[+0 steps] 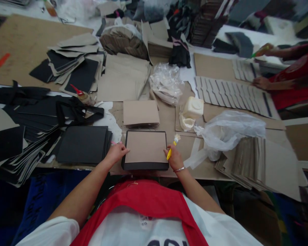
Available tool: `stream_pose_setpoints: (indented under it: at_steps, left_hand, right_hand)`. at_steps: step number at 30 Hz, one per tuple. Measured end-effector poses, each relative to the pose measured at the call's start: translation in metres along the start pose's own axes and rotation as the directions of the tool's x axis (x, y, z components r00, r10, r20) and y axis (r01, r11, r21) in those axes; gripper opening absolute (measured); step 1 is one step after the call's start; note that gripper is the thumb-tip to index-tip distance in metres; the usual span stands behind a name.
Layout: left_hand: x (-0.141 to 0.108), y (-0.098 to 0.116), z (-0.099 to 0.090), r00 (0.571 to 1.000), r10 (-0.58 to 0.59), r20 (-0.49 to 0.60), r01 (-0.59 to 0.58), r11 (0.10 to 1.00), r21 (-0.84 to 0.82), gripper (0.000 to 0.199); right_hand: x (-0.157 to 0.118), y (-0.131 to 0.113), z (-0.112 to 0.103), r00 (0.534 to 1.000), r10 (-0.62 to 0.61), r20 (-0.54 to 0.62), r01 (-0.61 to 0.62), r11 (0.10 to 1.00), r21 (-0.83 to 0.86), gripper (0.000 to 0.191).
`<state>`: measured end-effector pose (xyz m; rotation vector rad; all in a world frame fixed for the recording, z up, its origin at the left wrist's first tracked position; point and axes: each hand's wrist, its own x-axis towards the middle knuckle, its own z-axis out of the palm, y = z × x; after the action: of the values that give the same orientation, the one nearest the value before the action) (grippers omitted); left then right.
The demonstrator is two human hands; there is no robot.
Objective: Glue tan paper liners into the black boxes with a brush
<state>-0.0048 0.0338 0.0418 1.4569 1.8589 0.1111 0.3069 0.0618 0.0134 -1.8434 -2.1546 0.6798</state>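
Observation:
A beige cardboard sheet (145, 147) lies on a slightly larger black panel (143, 166), whose dark border shows around it. My left hand (116, 153) is closed at the left edge, thumb and fingers pinching the cardboard's side. On the opposite side, my right hand (175, 159) grips a yellow-handled brush (169, 152) with its pale bristles pointing up, while its fingertips touch the right edge of the panel. Just behind sits a small stack of beige cardboard pieces (141, 112). Left of my left hand is a stack of black panels (81, 144).
A white plastic container (193, 108) with a cut opening stands behind my right hand, near a clear plastic bag (231, 130). Cardboard stacks (256, 164) fill the right; black pieces (36, 116) spread left. A co-worker's hand (261, 83) rests on striped boards (233, 94).

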Motion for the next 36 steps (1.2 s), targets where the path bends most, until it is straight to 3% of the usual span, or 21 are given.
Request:
stream_pose_setpoints:
  at_steps: [26, 36]
  left_hand:
    - [0.003, -0.007, 0.003, 0.999, -0.018, -0.027, 0.019, 1.0, 0.001, 0.031]
    - [0.0, 0.002, -0.009, 1.0, -0.005, 0.019, 0.001, 0.976, 0.219, 0.033]
  right_hand:
    - [0.003, -0.003, -0.002, 1.0, 0.019, 0.008, -0.019, 1.0, -0.018, 0.026]
    - [0.004, -0.012, -0.005, 0.997, 0.03, 0.065, -0.019, 0.987, -0.163, 0.029]
